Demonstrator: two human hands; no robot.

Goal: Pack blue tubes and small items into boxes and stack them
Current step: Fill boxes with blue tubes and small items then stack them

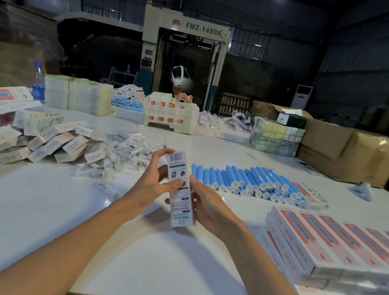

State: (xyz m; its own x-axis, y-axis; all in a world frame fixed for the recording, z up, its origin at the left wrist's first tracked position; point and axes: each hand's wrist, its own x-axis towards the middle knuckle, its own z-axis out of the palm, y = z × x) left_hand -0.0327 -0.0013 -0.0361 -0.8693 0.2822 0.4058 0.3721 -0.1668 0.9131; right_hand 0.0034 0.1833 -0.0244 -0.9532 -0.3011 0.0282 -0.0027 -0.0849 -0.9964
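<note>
Left grip and right grip pinch one narrow white cardboard box from its two sides. The box is tilted, above the white tabletop. Beyond the grips to the right lies a pile of blue tubes with white caps. Nearer on the right are stacked long pink-and-white boxes. Beyond to the left lie small clear plastic bags.

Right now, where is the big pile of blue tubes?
In the head view, the blue tubes lie on the white table right of centre, just beyond the right hand and behind the stack of pink boxes.
</note>
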